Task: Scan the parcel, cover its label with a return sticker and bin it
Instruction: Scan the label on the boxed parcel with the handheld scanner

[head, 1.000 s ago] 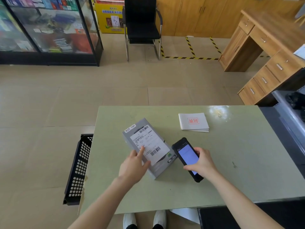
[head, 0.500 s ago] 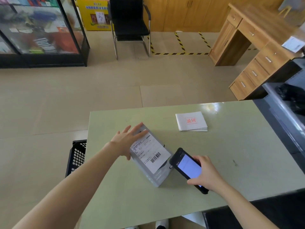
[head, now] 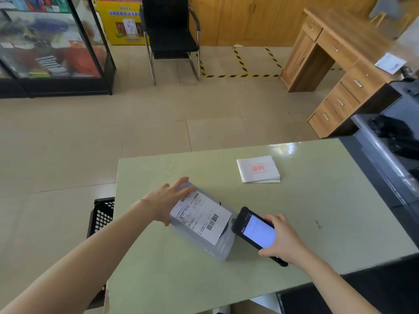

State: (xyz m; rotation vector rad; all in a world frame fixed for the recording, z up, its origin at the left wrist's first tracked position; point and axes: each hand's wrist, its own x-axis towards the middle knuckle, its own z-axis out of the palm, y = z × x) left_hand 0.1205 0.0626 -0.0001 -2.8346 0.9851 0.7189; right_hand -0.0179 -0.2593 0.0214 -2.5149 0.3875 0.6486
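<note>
A grey parcel (head: 221, 248) with a white barcode label (head: 200, 217) lies tilted on the green table (head: 317, 223). My left hand (head: 166, 199) rests flat on the parcel's far left corner, fingers spread. My right hand (head: 285, 240) grips a black handheld scanner (head: 256, 232) with a lit screen, its top end close to the label's right edge. A small stack of white return stickers (head: 258, 169) with a red stamp lies farther back on the table.
A black perforated crate (head: 101, 217) stands on the floor at the table's left edge. A dark counter (head: 385, 159) borders the table on the right. Beyond are a black chair (head: 170, 35), a glass cabinet and a wooden desk (head: 335, 62).
My left hand moved from the label's near edge up to the parcel's far corner. The scanner stayed in my right hand beside the label. The view shifted slightly.
</note>
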